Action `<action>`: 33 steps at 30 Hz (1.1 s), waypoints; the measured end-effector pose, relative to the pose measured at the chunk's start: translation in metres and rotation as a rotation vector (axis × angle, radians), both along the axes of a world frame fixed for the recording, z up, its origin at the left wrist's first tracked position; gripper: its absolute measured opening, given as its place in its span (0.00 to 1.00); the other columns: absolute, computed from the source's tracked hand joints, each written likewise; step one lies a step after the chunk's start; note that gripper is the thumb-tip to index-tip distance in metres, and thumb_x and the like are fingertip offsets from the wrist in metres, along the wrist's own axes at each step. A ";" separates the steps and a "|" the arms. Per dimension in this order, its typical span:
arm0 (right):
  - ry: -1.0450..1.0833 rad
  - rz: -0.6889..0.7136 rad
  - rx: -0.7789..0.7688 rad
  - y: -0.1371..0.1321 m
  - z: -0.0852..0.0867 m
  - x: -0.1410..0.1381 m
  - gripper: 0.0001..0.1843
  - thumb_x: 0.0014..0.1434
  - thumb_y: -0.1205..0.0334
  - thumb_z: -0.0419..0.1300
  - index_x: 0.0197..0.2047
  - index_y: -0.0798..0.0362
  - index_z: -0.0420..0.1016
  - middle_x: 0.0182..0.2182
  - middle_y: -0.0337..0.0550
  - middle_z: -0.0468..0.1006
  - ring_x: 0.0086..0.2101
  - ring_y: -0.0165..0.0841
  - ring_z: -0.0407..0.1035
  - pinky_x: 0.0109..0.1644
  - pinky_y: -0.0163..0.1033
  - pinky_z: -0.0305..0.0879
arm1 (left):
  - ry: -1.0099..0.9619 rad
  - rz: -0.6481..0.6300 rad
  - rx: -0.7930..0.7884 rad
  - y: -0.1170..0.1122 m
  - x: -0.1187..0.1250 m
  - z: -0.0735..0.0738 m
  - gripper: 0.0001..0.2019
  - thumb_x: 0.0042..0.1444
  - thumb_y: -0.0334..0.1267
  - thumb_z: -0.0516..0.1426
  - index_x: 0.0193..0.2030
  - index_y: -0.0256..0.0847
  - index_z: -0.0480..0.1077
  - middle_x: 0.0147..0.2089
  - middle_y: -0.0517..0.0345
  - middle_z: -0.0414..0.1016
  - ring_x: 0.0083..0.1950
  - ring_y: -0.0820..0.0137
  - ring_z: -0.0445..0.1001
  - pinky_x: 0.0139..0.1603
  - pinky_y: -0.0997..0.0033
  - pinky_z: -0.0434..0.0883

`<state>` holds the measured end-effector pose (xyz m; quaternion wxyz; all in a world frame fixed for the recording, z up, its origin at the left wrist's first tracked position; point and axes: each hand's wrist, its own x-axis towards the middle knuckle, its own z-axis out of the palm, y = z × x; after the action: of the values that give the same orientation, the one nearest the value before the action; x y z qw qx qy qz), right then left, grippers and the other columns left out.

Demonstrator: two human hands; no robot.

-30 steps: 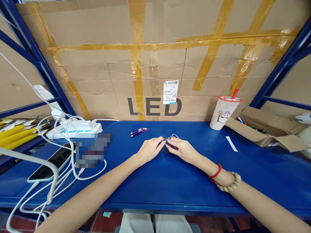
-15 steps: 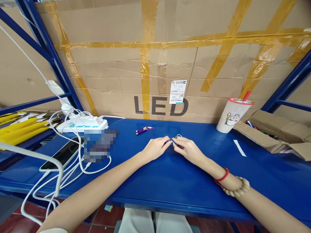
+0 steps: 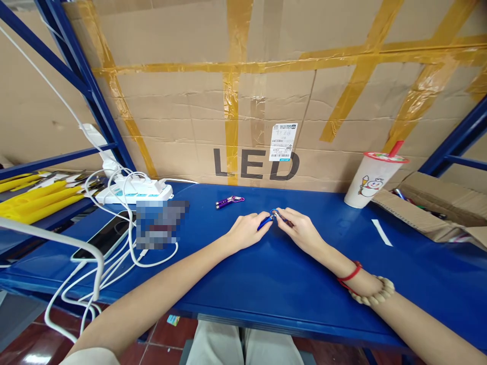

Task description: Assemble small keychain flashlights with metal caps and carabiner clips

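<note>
Right now both hands are meeting over the middle of the blue shelf (image 3: 266,284). The left hand (image 3: 247,232) is pinching the body of a small blue torch (image 3: 264,222), and the right hand (image 3: 300,232) is gripping the ring clip (image 3: 274,213) at its end. By the look of it, the work is going best with fingertips close to the joint and wrists resting on the shelf. A purple torch (image 3: 228,202) is lying well apart behind them.

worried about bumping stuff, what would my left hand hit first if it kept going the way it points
Most likely the right hand: the left hand points rightward along the small blue item both pinch, and their fingertips nearly meet.
</note>
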<state>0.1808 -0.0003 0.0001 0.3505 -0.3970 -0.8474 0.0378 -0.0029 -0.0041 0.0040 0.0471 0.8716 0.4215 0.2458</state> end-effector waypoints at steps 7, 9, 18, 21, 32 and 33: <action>0.013 0.004 -0.009 0.000 -0.002 -0.002 0.15 0.64 0.56 0.45 0.38 0.54 0.69 0.27 0.42 0.67 0.28 0.31 0.62 0.33 0.35 0.60 | 0.012 0.007 0.044 0.001 0.000 -0.001 0.14 0.62 0.43 0.46 0.46 0.42 0.67 0.34 0.58 0.74 0.34 0.71 0.73 0.32 0.76 0.66; 0.019 0.005 -0.012 -0.001 -0.002 -0.003 0.15 0.64 0.57 0.45 0.38 0.54 0.69 0.28 0.42 0.67 0.28 0.31 0.62 0.33 0.34 0.60 | 0.008 0.002 0.068 0.002 0.000 -0.002 0.13 0.61 0.43 0.46 0.45 0.42 0.68 0.33 0.58 0.73 0.33 0.71 0.72 0.31 0.77 0.65; 0.093 -0.108 -0.001 0.006 -0.003 0.002 0.17 0.63 0.54 0.46 0.39 0.55 0.71 0.24 0.40 0.65 0.23 0.29 0.60 0.28 0.33 0.57 | -0.002 -0.039 0.158 0.000 0.001 -0.005 0.13 0.59 0.44 0.49 0.39 0.42 0.72 0.34 0.57 0.74 0.35 0.72 0.72 0.31 0.77 0.66; 0.086 -0.119 -0.013 0.009 -0.004 0.005 0.19 0.63 0.52 0.46 0.38 0.55 0.72 0.23 0.40 0.65 0.23 0.29 0.60 0.27 0.34 0.58 | 0.006 0.029 0.146 0.001 0.001 -0.005 0.13 0.59 0.45 0.49 0.40 0.40 0.71 0.31 0.57 0.73 0.32 0.71 0.71 0.29 0.76 0.65; -0.026 -0.252 -0.062 0.009 -0.004 0.006 0.19 0.63 0.52 0.45 0.46 0.52 0.72 0.25 0.41 0.69 0.25 0.31 0.65 0.28 0.34 0.59 | 0.023 0.141 0.072 -0.001 0.002 0.001 0.13 0.59 0.45 0.47 0.41 0.42 0.68 0.29 0.57 0.70 0.33 0.70 0.70 0.29 0.75 0.64; -0.025 -0.275 -0.057 0.010 -0.004 0.007 0.20 0.63 0.52 0.45 0.48 0.52 0.71 0.26 0.42 0.71 0.26 0.31 0.66 0.29 0.35 0.60 | 0.022 0.169 0.066 -0.001 0.002 0.001 0.13 0.60 0.45 0.47 0.41 0.42 0.68 0.30 0.57 0.70 0.33 0.69 0.71 0.29 0.75 0.64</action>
<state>0.1878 0.0094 -0.0039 0.3304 -0.5195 -0.7880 0.0087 -0.0007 -0.0049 0.0051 -0.0071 0.8366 0.4859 0.2528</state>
